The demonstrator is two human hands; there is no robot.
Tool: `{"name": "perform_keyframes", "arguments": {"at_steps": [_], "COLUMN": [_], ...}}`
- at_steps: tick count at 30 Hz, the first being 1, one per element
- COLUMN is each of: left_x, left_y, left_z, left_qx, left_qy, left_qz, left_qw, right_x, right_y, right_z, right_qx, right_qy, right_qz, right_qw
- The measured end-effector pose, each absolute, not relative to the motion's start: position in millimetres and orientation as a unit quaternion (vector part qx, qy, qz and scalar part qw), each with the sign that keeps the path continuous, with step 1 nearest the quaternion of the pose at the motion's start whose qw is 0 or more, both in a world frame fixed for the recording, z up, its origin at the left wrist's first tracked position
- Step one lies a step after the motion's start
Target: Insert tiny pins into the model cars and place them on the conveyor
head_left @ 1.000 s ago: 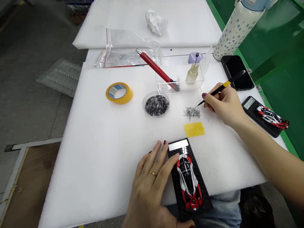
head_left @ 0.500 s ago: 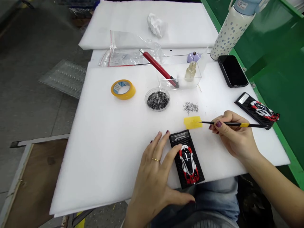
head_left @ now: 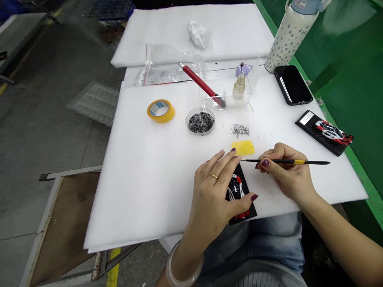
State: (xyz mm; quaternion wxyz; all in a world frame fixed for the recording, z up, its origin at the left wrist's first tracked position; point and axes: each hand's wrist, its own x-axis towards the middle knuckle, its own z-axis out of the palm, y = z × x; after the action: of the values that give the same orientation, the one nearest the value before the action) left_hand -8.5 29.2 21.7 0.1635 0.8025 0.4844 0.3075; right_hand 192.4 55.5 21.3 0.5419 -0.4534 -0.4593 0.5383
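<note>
Left hand (head_left: 217,191) closed over model car (head_left: 236,187) on its black base (head_left: 243,213), lower centre. Right hand (head_left: 284,173) pinches thin tool (head_left: 284,161). Car looks light, fragile; grip base edges.

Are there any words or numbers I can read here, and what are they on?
None can be read.
White label on the far model car base: too small.
Blue print inside the tape roll: blurred.
Label on the dotted bottle: too blurred.
Left hand covers the near car base.
</note>
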Motion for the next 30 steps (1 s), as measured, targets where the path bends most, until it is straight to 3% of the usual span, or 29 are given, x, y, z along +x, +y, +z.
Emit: {"name": "perform_keyframes", "arguments": {"at_steps": [8, 18, 30], "left_x": [-19, -42, -39], "left_y": [25, 15, 15], "left_z": [18, 15, 16], "left_qx": [0.793, 0.871, 0.868], "left_qy": [0.482, 0.444, 0.452], "left_qz": [0.339, 0.16, 0.166], "left_qw": [0.155, 0.134, 0.119], "right_x": [195, 192, 190], "right_y": [59, 70, 71], "right_z": [24, 23, 23], "right_qx": [-0.51, -0.578, -0.575], "right_qy": [-0.474, -0.502, -0.5], "right_qz": [0.474, 0.38, 0.378], "right_qw": [0.539, 0.519, 0.526]}}
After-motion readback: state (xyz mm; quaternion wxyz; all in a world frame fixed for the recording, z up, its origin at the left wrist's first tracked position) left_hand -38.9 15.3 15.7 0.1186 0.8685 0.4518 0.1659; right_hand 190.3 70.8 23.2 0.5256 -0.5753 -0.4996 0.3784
